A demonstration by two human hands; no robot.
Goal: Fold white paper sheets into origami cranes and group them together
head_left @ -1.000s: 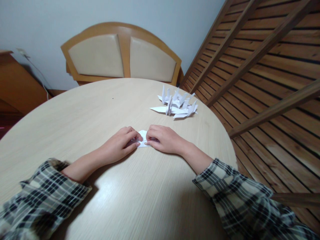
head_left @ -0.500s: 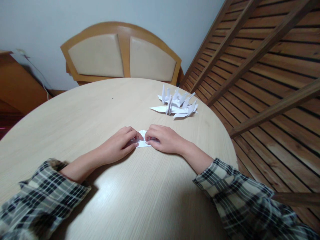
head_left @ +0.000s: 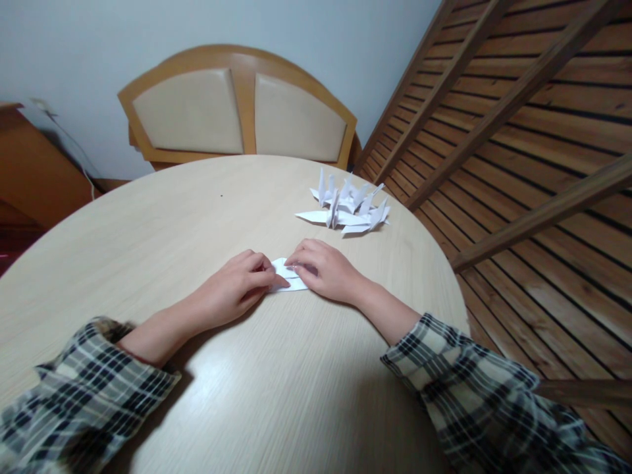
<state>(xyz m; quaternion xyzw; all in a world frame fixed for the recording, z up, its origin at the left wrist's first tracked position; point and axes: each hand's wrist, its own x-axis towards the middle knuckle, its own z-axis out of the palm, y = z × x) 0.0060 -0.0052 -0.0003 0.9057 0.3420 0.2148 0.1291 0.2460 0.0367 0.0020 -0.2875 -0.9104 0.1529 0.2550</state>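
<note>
A small piece of folded white paper point(head_left: 297, 285) lies flat on the table between my hands, with a crease line running across it. My left hand point(head_left: 237, 282) holds its left side, fingers bent and one fingertip pressed along the lower part. At the upper right of the paper, my right hand point(head_left: 323, 268) has its fingers curled and pinched at the edge. Both hands partly cover the paper, so its full outline is hidden. Beyond my right hand stand several white origami cranes point(head_left: 345, 214) grouped close together.
The round, light wooden table point(head_left: 237, 395) spans the view. Past its far edge is a wooden headboard point(head_left: 249, 105) with two cream panels. Slatted wooden boards point(head_left: 518, 151) rise along the right side, and a brown cabinet point(head_left: 39, 178) stands at the left.
My right hand has shifted slightly up and away from the paper's middle. My left fingertip has slid right across the paper, and more of its lower right part shows.
</note>
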